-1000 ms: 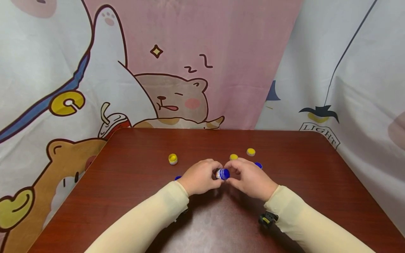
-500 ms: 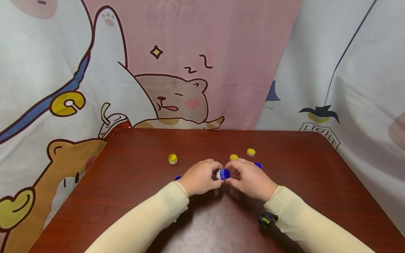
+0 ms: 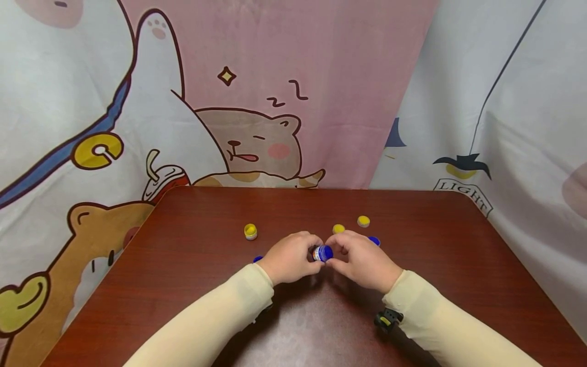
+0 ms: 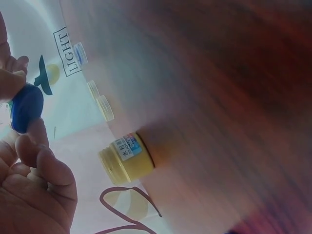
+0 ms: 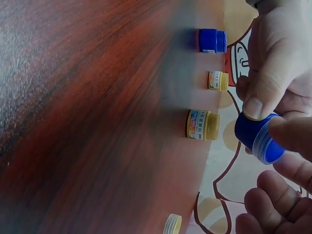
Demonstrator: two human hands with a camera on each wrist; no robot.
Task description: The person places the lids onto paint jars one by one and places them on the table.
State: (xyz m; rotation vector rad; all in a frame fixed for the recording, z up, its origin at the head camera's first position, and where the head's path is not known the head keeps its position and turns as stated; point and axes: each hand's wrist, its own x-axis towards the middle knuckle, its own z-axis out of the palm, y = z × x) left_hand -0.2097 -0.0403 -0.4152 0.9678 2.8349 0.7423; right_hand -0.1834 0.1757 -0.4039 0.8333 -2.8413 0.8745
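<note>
A blue paint jar [image 3: 323, 253] is held sideways above the table between the two hands. My left hand [image 3: 290, 258] grips the jar's body, its thumb pressed on the blue side in the right wrist view. Thumb and forefinger of my right hand [image 3: 364, 259] pinch the translucent-rimmed lid [image 5: 267, 146] at the other end, while its remaining fingers curl loosely below. On the table, an uncapped yellow paint jar [image 4: 126, 158] stands close to the left hand in the left wrist view; the left hand hides it in the head view.
Farther left are a small open yellow jar [image 3: 250, 231] and another blue jar [image 5: 209, 41]. Beyond the right hand lie two yellow-filled lids, one nearer [image 3: 339, 229] and one farther [image 3: 364, 221], plus a blue lid [image 3: 374, 240]. A printed curtain [image 3: 344, 102] hangs behind the table [image 3: 206, 209].
</note>
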